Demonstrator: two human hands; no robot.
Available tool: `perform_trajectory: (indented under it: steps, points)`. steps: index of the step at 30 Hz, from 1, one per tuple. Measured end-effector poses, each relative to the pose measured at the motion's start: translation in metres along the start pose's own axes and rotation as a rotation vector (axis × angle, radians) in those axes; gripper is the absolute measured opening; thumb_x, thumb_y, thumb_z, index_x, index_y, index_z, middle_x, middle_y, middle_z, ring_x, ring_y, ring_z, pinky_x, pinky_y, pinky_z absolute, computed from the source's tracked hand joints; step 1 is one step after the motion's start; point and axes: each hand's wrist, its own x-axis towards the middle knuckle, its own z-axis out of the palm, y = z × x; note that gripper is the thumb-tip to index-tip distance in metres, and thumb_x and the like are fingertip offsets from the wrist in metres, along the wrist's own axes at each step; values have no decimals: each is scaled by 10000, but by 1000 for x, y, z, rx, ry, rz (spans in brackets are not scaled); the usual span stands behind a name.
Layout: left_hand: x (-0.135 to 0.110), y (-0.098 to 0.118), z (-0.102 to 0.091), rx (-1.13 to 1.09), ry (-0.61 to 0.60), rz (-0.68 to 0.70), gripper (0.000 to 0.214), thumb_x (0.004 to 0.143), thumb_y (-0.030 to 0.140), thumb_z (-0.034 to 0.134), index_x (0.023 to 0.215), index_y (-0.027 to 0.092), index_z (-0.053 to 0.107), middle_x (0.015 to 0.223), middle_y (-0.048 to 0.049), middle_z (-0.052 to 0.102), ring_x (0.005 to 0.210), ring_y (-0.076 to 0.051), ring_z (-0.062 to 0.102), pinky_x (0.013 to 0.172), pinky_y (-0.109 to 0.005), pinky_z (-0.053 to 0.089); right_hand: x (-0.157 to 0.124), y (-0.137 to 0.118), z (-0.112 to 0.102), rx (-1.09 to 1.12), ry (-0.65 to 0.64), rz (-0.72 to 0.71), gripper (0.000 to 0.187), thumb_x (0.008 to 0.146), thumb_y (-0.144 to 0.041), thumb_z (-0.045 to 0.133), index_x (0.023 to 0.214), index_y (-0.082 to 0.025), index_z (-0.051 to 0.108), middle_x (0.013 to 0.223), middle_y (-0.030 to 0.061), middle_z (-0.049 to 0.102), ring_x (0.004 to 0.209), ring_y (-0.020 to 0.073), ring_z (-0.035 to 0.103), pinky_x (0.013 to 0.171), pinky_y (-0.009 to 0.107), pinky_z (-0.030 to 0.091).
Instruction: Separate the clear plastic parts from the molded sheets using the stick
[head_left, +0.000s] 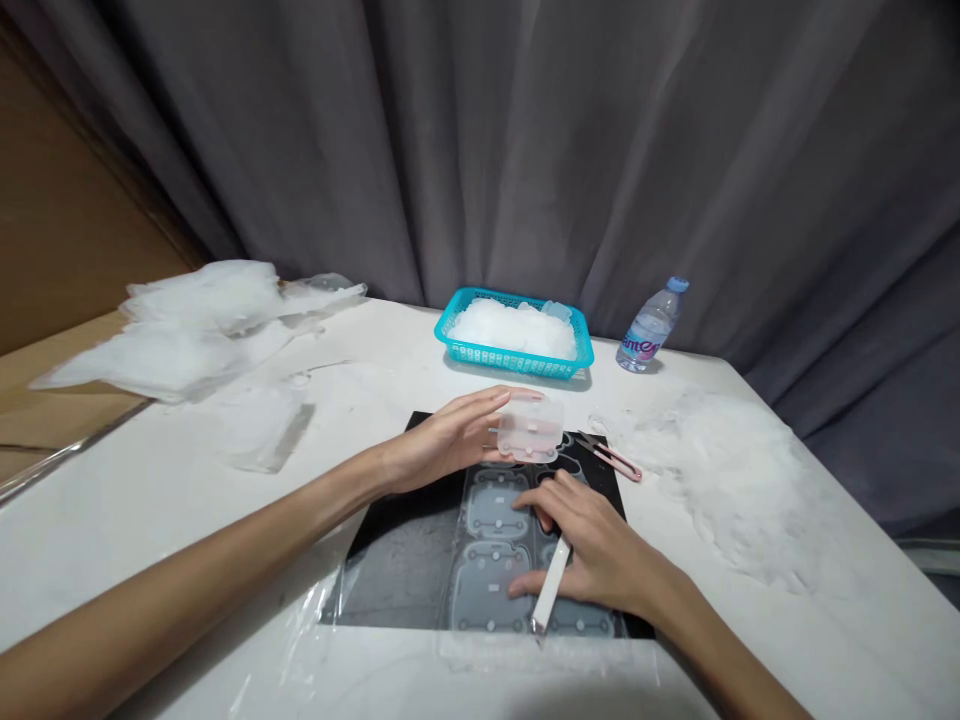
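In the head view, my left hand [469, 425] holds up a small translucent plastic piece [530, 430] with rounded corners, its fingers behind and along the piece's left side. My right hand [589, 540] is over a clear moulded plastic sheet [493, 585] with several rounded shapes. A slim white craft knife [553, 585] is tucked in that hand, its metallic tip pointing down toward me. The right thumb and forefinger are spread apart above the sheet. Beneath the sheet lies a black mat [405, 530].
A blue basket [517, 365] of white fluffy material stands at the back, with a water bottle [649, 330] to its right. Pink thread snips [615, 460] lie by the mat. White filling [742, 480] and clear scraps spread right; white bags [195, 320] are piled left.
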Motion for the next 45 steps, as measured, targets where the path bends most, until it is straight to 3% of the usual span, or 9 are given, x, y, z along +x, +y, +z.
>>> perform_trajectory:
  steps: [5, 10, 13, 16, 21, 25, 30, 37, 45]
  points:
    - [1, 3, 1, 51, 36, 19, 419, 1068, 379, 554, 1421, 163, 620, 1448, -185, 655, 1273, -347, 671, 1122, -530, 453, -2, 1, 2, 10, 8, -1, 641, 765, -609, 860, 1194, -202, 616, 931, 23, 615, 897, 235, 571, 814, 344, 470]
    - [12, 8, 4, 61, 90, 139, 364, 1038, 320, 627, 1365, 162, 649, 1342, -164, 726, 1235, -309, 699, 1110, -477, 470, 0, 1, 3, 49, 33, -3, 624, 753, -603, 871, 1161, -195, 633, 904, 20, 614, 869, 229, 567, 768, 332, 460]
    - [14, 6, 7, 34, 88, 158, 377, 1027, 303, 647, 1381, 173, 641, 1325, -154, 734, 1191, -279, 716, 1061, -423, 493, 1, 0, 3, 154, 144, 41, 461, 899, -585, 748, 1131, -198, 651, 832, 9, 595, 828, 213, 562, 753, 326, 447]
    - [11, 1, 12, 6, 118, 158, 377, 1013, 248, 658, 1380, 164, 643, 1298, -147, 741, 1165, -254, 717, 1022, -374, 499, 2, 0, 2, 363, 331, 186, 321, 1059, -503, 534, 1139, -213, 648, 808, 2, 578, 762, 180, 551, 708, 301, 434]
    - [4, -6, 28, -12, 77, 134, 379, 1025, 250, 644, 1395, 165, 635, 1317, -135, 721, 1170, -230, 694, 1015, -335, 492, 3, -6, -4, 653, 485, 344, 341, 1078, -506, 484, 954, -217, 615, 711, -36, 521, 658, 136, 503, 640, 260, 398]
    - [-1, -6, 39, -6, 48, 120, 382, 1035, 267, 641, 1406, 180, 627, 1287, -122, 731, 1142, -206, 692, 983, -304, 499, 3, -14, -9, 767, 528, 377, 388, 1060, -485, 547, 786, -212, 533, 648, -54, 487, 613, 111, 454, 623, 250, 362]
    - [-5, -6, 41, 17, 54, 65, 424, 1036, 290, 647, 1452, 220, 597, 1301, -114, 731, 1134, -206, 698, 1028, -333, 488, 0, -16, -16, 789, 564, 390, 358, 1058, -472, 565, 812, -212, 553, 622, -63, 485, 587, 107, 435, 602, 254, 341]
    - [-7, -7, 41, -18, 63, 30, 386, 1022, 242, 651, 1402, 190, 613, 1325, -128, 724, 1161, -232, 716, 1095, -383, 499, 1, -17, -20, 799, 550, 387, 385, 1069, -478, 541, 787, -215, 522, 617, -65, 481, 579, 107, 414, 594, 256, 339]
    - [-8, -6, 41, 16, 123, -3, 428, 915, 196, 764, 1329, 192, 656, 1123, -74, 777, 970, -183, 744, 936, -299, 568, 0, -17, -21, 789, 534, 411, 403, 1064, -523, 522, 801, -219, 554, 609, -56, 478, 578, 120, 415, 589, 260, 356]
